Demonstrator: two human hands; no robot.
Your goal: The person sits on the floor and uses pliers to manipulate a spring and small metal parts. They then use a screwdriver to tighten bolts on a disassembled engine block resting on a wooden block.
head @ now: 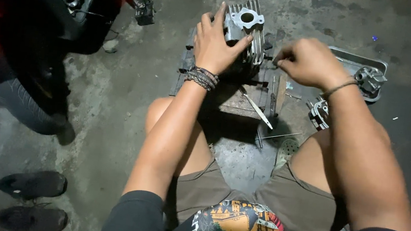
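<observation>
Cylinder [245, 33]: finned, on small stand [229, 95] before your knees. Left hand [217, 43] clamped over it; keep it steady. Right hand [305, 60] pinched shut at its side, contents hidden; work squarely.

Both arms reach forward, left hand [217, 42] spread with fingers curled down, right hand [305, 61] loosely fisted.

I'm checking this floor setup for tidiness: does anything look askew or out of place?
Loose tools lie scattered at angles across the small work stand, one overhanging its edge. The left hand steadies the finned cylinder there; nothing looks spilled or broken.
</observation>
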